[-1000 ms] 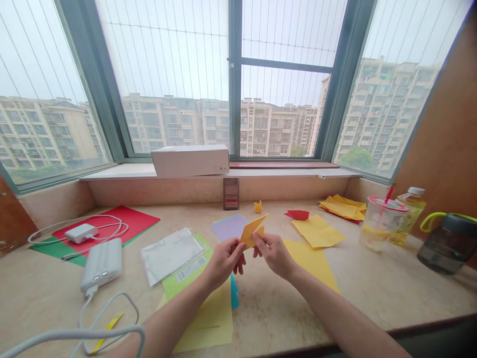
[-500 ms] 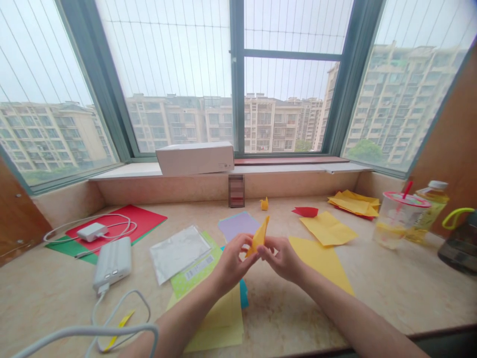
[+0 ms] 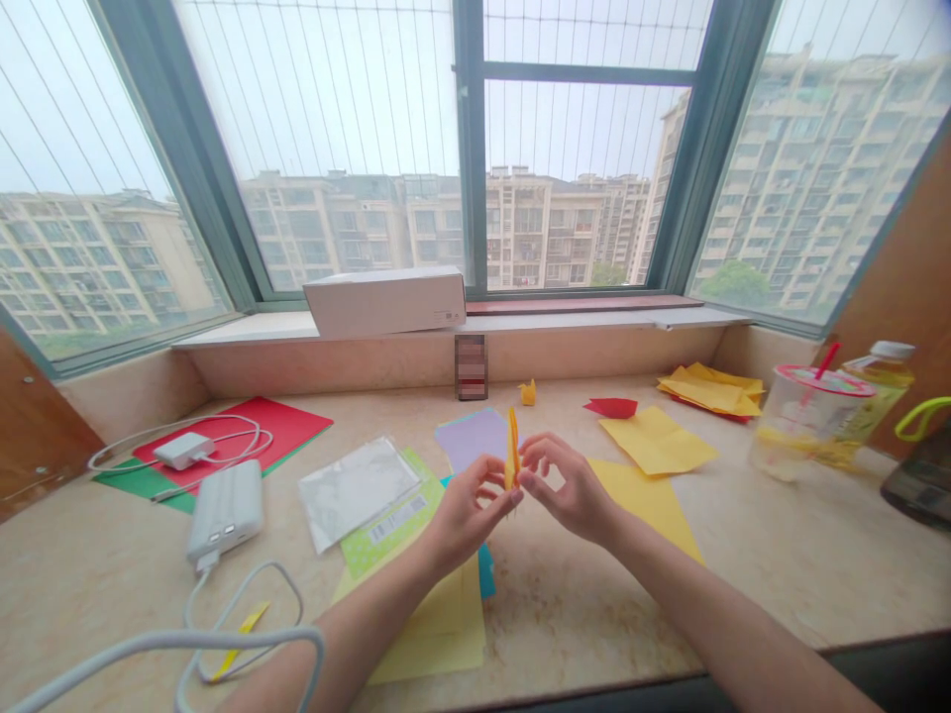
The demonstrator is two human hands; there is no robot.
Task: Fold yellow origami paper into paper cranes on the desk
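Observation:
A folded piece of yellow-orange paper (image 3: 512, 446) stands nearly edge-on above the counter. My left hand (image 3: 474, 503) is closed on its lower part, with the thumb in front and the fingers bent behind. My right hand (image 3: 571, 487) is at the paper's right side, its thumb and fingers apart and their tips at or very near the edge; I cannot tell if they touch it. Behind the hands lie a lilac sheet (image 3: 468, 436) and a small folded yellow paper figure (image 3: 527, 392). Pale yellow sheets (image 3: 438, 634) lie below my left forearm.
On the left are a white power bank (image 3: 227, 510), a charger (image 3: 184, 451) and a red sheet (image 3: 286, 426). Yellow paper (image 3: 658, 441) and a red folded piece (image 3: 610, 407) lie to the right. A lidded cup (image 3: 806, 421) and a bottle (image 3: 884, 396) stand at far right.
The folded paper has turned from slanted to upright and edge-on. My right fingers have loosened and spread. The view has tipped slightly downward.

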